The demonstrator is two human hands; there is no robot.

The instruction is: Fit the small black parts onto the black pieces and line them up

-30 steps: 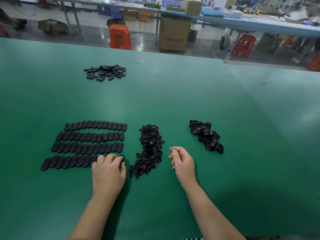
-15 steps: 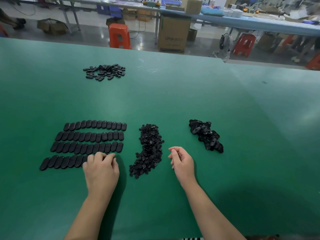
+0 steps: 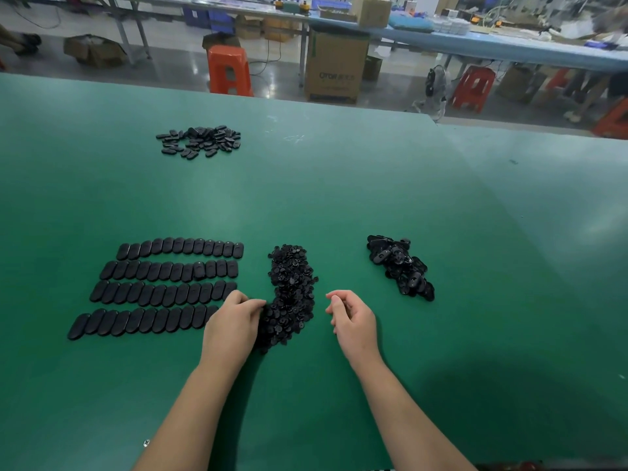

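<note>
Four rows of black oval pieces (image 3: 163, 290) lie side by side on the left of the green table (image 3: 356, 185). Just right of them is a curved heap of small black parts (image 3: 294, 287). My left hand (image 3: 232, 322) is at the heap's lower left edge, at the right end of the nearest row. Its curled fingertips touch the small parts, and I cannot see whether they pinch one. My right hand (image 3: 355, 319) rests on the table right of the heap, fingers loosely curled, nothing visible in it. A loose pile of unsorted black pieces (image 3: 401, 268) lies further right.
Another scatter of black oval pieces (image 3: 200, 141) lies far back on the left. Beyond the table's far edge are orange stools (image 3: 229, 71), a cardboard box (image 3: 334, 68) and a long blue workbench (image 3: 492, 45).
My left hand has moved right, off the nearest row of oval pieces, to the edge of the heap of small parts. The right hand has stayed where it was.
</note>
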